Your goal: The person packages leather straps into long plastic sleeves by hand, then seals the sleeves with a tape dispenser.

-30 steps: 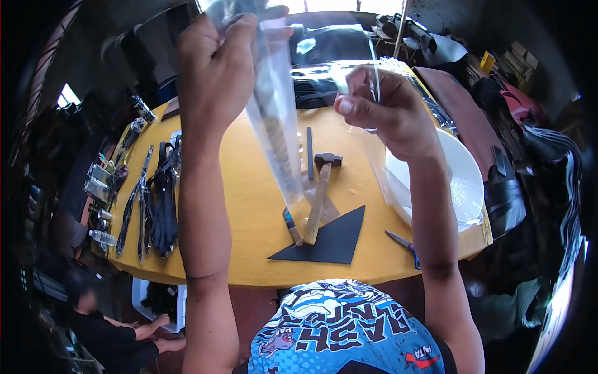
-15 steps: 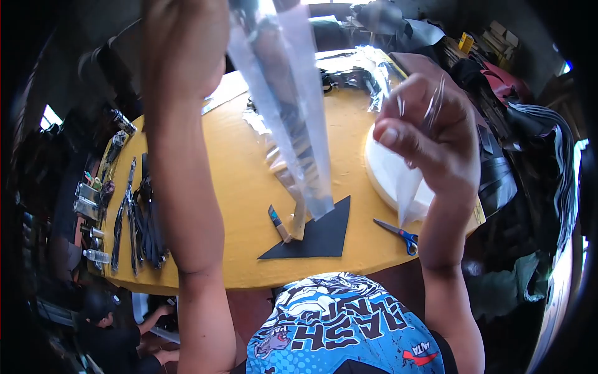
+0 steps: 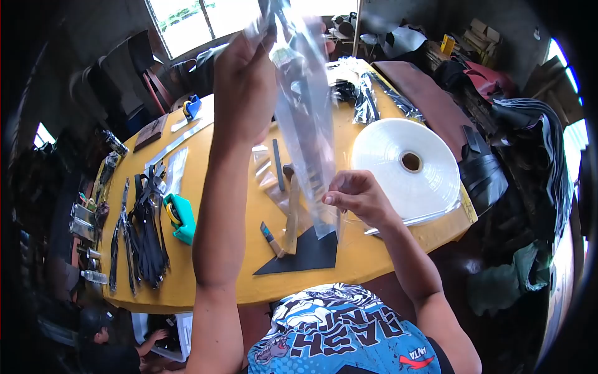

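Note:
A long clear plastic sleeve (image 3: pixel 305 118) hangs upright over the table, with something dark showing at its top. My left hand (image 3: pixel 249 90) is raised and closed on its upper part. Lower down, my right hand (image 3: pixel 361 196) pinches thumb and finger together at the sleeve's right edge; the exact contact is hard to make out. Below the sleeve's lower end lies a black triangular sheet (image 3: pixel 305 258). A short-handled knife (image 3: pixel 272 239) and a wooden stick (image 3: pixel 291 215) rest partly on it. A large roll of clear film (image 3: pixel 398 149) lies beyond my right hand.
Black straps (image 3: pixel 146 230) and a green tape dispenser (image 3: pixel 180 218) lie on the yellow table (image 3: pixel 237 274) at left. A blue tape dispenser (image 3: pixel 192 107) is farther back. Wrapped dark bundles (image 3: pixel 366 103) lie at the far end. Another person (image 3: pixel 109 343) sits low at left.
My right hand has moved left and down, from above the roll to the sleeve's edge. My left hand still holds the sleeve. The view has tilted up, showing the window and roll.

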Demonstrator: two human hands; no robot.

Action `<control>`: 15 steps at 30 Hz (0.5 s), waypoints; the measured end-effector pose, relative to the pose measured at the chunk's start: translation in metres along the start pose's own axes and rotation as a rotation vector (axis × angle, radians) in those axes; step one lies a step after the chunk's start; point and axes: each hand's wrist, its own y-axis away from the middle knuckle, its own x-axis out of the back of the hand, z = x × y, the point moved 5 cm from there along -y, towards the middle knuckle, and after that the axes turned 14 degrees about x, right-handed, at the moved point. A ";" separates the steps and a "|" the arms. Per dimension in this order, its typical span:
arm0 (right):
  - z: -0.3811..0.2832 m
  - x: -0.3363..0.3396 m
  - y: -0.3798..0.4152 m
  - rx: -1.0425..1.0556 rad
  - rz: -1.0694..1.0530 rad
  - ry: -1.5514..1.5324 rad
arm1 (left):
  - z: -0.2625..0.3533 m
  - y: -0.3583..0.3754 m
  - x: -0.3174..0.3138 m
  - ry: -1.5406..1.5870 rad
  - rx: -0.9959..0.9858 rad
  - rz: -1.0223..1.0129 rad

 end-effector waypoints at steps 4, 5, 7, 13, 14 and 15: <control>0.020 0.009 -0.006 -0.055 0.021 0.033 | -0.003 0.016 -0.014 -0.001 0.136 -0.131; 0.020 0.009 -0.007 -0.052 0.028 0.064 | -0.008 0.023 -0.014 -0.002 0.132 -0.129; 0.020 0.009 -0.011 -0.045 0.028 0.095 | -0.038 0.035 -0.009 -0.004 0.254 -0.096; 0.030 0.007 -0.012 -0.082 0.033 0.127 | -0.086 0.087 -0.013 0.188 0.188 0.046; 0.032 0.009 -0.012 -0.092 0.045 0.134 | -0.092 0.093 -0.013 0.136 0.178 0.045; 0.033 0.010 -0.011 -0.104 0.058 0.143 | -0.097 0.099 -0.013 0.086 0.169 0.044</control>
